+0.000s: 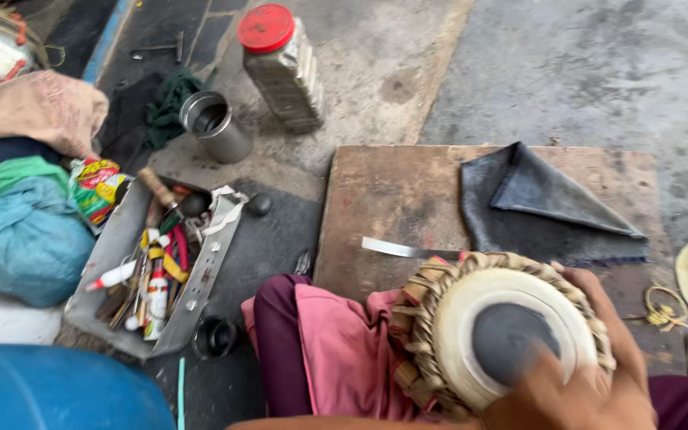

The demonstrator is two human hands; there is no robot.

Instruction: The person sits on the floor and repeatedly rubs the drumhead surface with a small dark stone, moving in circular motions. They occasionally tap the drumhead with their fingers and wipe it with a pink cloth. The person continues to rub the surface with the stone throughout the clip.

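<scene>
Basically, a tabla drum [511,330] sits on the person's lap, over a pink cloth [336,350], skin up with the dark centre patch showing. Right hand [607,318] cups the drum's far-right rim, holding it; left hand [551,398] is blurred over the near skin, can't tell whether it grips anything. Risk as I judge it: drum is steadied by one hand on soft cloth, so a push on the skin could roll it onto the wooden board [392,199] just beyond, where a flat metal blade [400,248] lies beside the drum's lacing, a possible nick. Left of the drum, an open metal tray [213,271] holds tubes, pens, hand tools. Further out, an empty-looking steel cup [215,126], then a red-lidded jar [280,68], contents unclear.
</scene>
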